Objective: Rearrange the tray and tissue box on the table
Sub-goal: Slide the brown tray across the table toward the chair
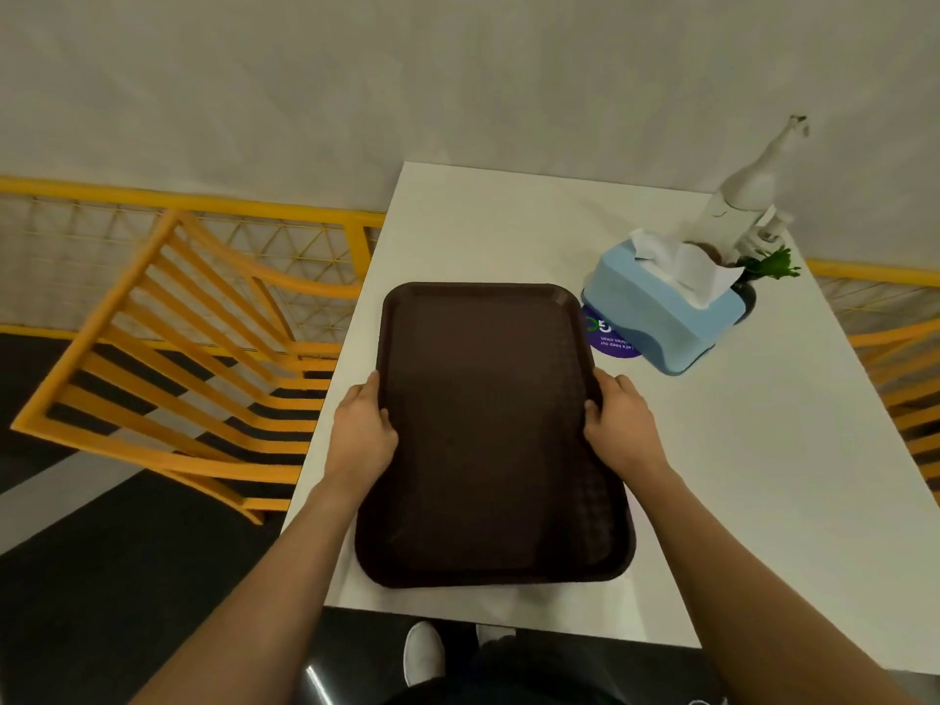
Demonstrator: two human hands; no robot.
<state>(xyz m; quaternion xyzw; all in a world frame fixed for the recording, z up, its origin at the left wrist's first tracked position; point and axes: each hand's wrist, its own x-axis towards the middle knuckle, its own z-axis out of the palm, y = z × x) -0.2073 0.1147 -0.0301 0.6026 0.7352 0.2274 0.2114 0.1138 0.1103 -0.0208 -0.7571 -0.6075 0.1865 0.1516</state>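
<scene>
While both hands grip it, tray [491, 429]: flat on white table [737, 475], near edge.
Left hand [362, 429]: clamps left rim.
Right hand [623, 424]: clamps right rim.
Tissue box [661, 318]: blue, beyond tray, half hiding purple sticker [608, 340]; text unreadable.

Chair [168, 358]: yellow, with slats, on my left next to the table.
Rail [152, 195]: yellow, with a wire net, behind the chair.
Sticker [608, 338]: round and purple, stuck flat on the table top, partly hidden.
Giraffe [747, 195]: white, standing at the far right of the table.
Plant [770, 264]: small and green, beside the giraffe.
Shoe [423, 651]: white, mine, on the dark floor below the table edge.
</scene>
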